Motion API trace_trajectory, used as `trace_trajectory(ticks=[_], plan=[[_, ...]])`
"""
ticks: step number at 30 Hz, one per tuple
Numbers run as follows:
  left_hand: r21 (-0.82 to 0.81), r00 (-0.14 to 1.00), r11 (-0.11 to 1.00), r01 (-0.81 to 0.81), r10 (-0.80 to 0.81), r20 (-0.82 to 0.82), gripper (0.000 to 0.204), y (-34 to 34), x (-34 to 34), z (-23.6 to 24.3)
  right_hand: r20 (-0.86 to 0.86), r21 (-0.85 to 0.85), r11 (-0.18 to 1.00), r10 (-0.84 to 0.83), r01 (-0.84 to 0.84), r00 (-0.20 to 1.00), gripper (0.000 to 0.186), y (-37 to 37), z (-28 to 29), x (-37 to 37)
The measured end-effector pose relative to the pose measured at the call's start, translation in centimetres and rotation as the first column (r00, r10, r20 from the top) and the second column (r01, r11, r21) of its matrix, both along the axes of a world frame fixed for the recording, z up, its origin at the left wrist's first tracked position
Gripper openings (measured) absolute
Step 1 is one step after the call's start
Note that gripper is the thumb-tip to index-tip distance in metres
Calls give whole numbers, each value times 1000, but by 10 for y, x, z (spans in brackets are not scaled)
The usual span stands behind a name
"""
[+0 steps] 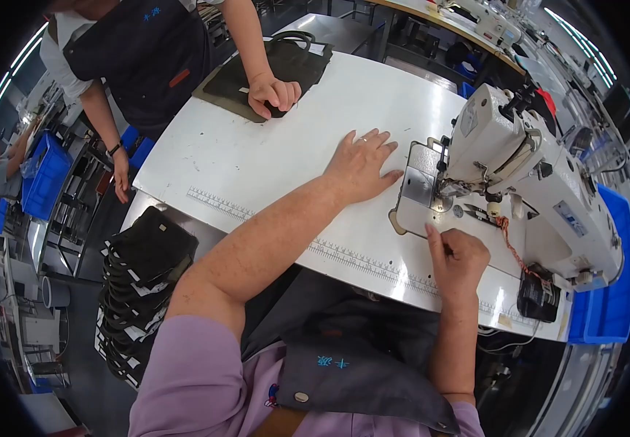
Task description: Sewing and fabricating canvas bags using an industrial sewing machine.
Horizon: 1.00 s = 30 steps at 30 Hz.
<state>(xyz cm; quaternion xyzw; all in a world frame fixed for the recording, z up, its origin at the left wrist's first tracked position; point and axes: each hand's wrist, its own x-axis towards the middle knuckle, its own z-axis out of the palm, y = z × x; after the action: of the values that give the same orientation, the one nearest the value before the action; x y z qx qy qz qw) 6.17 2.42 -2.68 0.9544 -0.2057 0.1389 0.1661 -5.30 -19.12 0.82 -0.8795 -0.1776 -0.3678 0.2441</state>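
Note:
My left hand (pixel 362 166) lies flat on the white table (pixel 257 167), fingers spread, just left of the sewing machine's metal needle plate (pixel 418 186). Only tabletop is beneath it. In front of the sewing machine (pixel 486 138), my right hand (pixel 459 258) hovers near the table's front edge. Its fingers are loosely curled with the thumb pointing up, and nothing shows in them. Small dark thread snips (pixel 479 213) lie on the machine bed beyond this hand. At the far left of the table, a co-worker's hand (pixel 273 95) rests on a dark fabric bag (pixel 238 80) with a handle.
A stack of dark fabric bags (pixel 156 244) sits low on my left, beside the table. On the right, a blue bin (pixel 599 306) stands behind the machine, and a black pincushion-like object (pixel 538 295) lies at the table corner. A ruler strip (pixel 351 258) runs along the front edge.

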Motion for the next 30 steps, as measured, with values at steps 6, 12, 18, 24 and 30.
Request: trace_trajectory(ticks=[6,12,18,24,30], plan=[[99,999,994,38,-36,-15,62,20,26,13,-189,-132,976,149,-175,971,33,6,2,-4],[116,964,974,-196,170,204,66,78,104,8,-239,-199,945,209,-259,948,34,10,1,-1],[160,831,835,-527,467,302,73,126,148,6,-254,-218,929,243,-300,936,36,9,-2,2],[195,797,774,-602,571,195,72,131,163,10,-271,-207,928,249,-309,930,37,8,-2,3],[347,812,736,-581,556,180,54,126,170,24,-308,-183,936,237,-302,921,32,8,2,1]])
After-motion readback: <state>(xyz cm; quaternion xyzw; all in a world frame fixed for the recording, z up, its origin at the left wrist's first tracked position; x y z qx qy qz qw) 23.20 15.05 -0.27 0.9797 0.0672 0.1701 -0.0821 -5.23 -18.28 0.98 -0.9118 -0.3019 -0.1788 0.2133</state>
